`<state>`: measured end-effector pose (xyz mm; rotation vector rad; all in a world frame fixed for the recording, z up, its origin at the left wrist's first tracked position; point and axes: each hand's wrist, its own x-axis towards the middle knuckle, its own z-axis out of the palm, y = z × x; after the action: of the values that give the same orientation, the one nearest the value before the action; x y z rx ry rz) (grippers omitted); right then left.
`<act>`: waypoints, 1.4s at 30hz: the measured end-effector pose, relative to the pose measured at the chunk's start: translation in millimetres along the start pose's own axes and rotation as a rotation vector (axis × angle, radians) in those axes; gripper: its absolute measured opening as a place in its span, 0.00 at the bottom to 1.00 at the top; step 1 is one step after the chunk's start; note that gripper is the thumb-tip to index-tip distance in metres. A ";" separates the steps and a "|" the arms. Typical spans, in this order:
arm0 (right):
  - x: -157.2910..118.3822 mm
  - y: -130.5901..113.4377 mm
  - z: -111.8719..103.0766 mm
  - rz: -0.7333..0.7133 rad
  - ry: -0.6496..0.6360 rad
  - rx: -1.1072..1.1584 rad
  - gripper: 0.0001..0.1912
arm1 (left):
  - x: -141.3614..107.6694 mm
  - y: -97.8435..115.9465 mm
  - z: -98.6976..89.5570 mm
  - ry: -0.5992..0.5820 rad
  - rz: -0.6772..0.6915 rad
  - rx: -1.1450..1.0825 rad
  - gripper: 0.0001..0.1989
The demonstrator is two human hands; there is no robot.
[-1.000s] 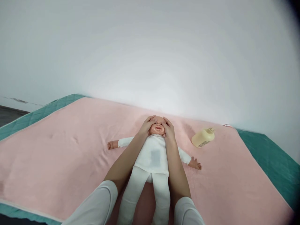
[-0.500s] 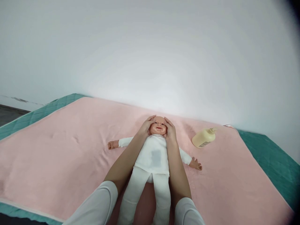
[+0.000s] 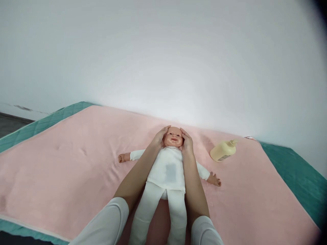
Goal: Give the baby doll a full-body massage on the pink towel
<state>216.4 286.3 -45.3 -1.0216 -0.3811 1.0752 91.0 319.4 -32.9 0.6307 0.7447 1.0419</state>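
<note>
A baby doll point(image 3: 167, 170) with a white cloth body lies on its back on a pink blanket point(image 3: 84, 146), arms spread and head toward the wall. My left hand point(image 3: 161, 134) cups the left side of the doll's head point(image 3: 173, 137). On the head's right side rests my right hand point(image 3: 187, 139), its fingers along the temple. The two palms face each other with the head between them. Both forearms run beside the doll's torso, over its arms.
A pale yellow pump bottle point(image 3: 223, 150) stands on the blanket right of the doll. Green quilted cloth point(image 3: 293, 163) shows past the blanket's edges. A white wall point(image 3: 163, 61) rises behind the far edge.
Both hands have shifted very slightly outward at the fingertips, showing a little more of the head's sides. The whole view has drifted slightly; the doll lies as before.
</note>
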 end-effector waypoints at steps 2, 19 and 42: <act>-2.2 0.1 0.2 -0.034 -0.019 -0.038 0.18 | -2.8 -1.8 2.7 -0.016 0.029 0.009 0.19; 0.3 8.3 -2.9 -0.142 -0.038 -0.138 0.23 | -4.3 -8.5 2.9 0.022 0.156 0.210 0.23; 5.1 1.0 -3.8 -0.010 -0.010 0.003 0.14 | 6.1 -7.7 -2.5 0.008 0.072 0.073 0.17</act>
<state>220.9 288.8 -49.1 -1.0116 -0.3924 1.0718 95.0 322.4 -41.8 0.7212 0.7746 1.0875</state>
